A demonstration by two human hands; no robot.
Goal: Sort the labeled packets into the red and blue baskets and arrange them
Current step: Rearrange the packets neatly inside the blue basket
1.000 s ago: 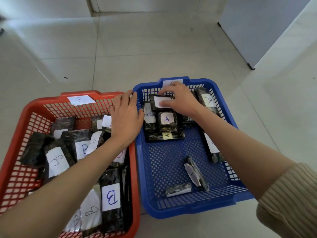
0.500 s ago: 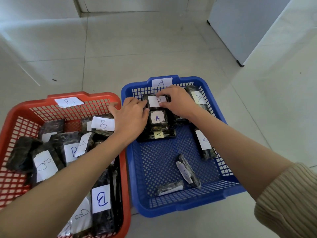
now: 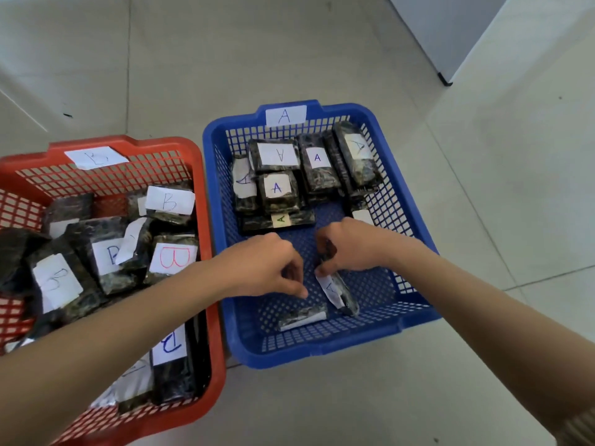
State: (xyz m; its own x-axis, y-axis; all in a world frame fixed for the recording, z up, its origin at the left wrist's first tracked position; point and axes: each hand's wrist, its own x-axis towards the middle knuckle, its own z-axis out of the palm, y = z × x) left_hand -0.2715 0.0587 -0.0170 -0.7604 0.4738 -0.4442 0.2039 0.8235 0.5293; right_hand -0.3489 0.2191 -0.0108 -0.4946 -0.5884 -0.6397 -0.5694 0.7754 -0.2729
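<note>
Tiled floor (image 3: 322,59) — 2 baskets, 2 hands

Tiled floor (image 3: 289,59); red basket (image 3: 199,175), blue basket (image 3: 402,329)

One cam only, on my head, tilted steeply down and fwd, close: red basket (image 3: 206,175) left, blue basket (image 3: 380,123) right, tiled floor (image 3: 289,53) far.

Red basket (image 3: 206,201), blue basket (image 3: 380,123); dark mottled packets (image 3: 278,201); white labels (image 3: 278,155), mostly blue letters.
</note>
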